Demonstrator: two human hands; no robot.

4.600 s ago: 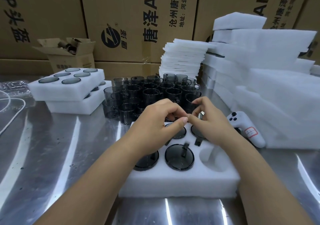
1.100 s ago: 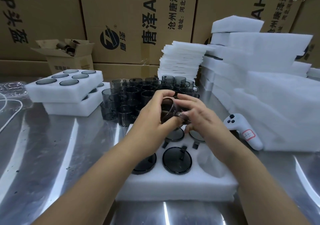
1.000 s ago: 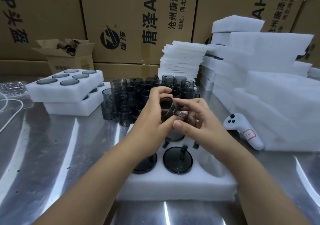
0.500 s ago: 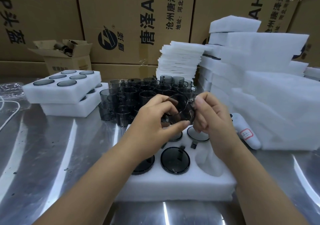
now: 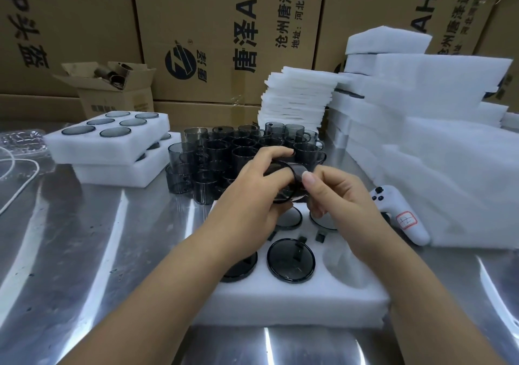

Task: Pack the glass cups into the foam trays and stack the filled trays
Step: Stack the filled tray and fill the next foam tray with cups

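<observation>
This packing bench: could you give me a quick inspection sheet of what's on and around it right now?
Surface: shiny metal table, streaked with reflections.
Job's things: near foam tray with its near-right pocket open; loose smoky glass cups behind it; two filled trays stacked at left; empty foam stacks at right.
Clutter: white handheld controller with a labelled sticker; small open carton.
Grippers: left hand and right hand together hold one glass cup above the tray.
Cables: white cord at far left.
Surroundings: large printed cardboard boxes behind.
</observation>
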